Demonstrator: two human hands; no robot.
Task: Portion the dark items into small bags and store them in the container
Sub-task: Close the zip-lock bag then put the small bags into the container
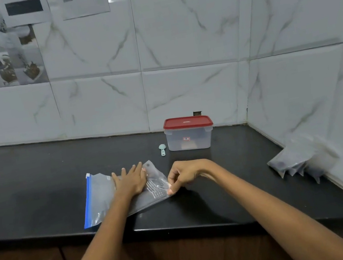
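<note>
Zip bag pinned flat on the black surface by both hands.

The zip bag (107,197) is lying near the front edge of the surface (41,197), blue zip strip to the left. It is pressed down by the left hand (130,182), fingers straight and spread wide. Its right corner is pinched by the right hand (184,176), fingers curled. Behind, the red-lidded container (189,133) is seen closed near the wall, a small pale spoon (162,149) just beside it. Small bags (296,161) are piled against the right wall, well apart.
</note>
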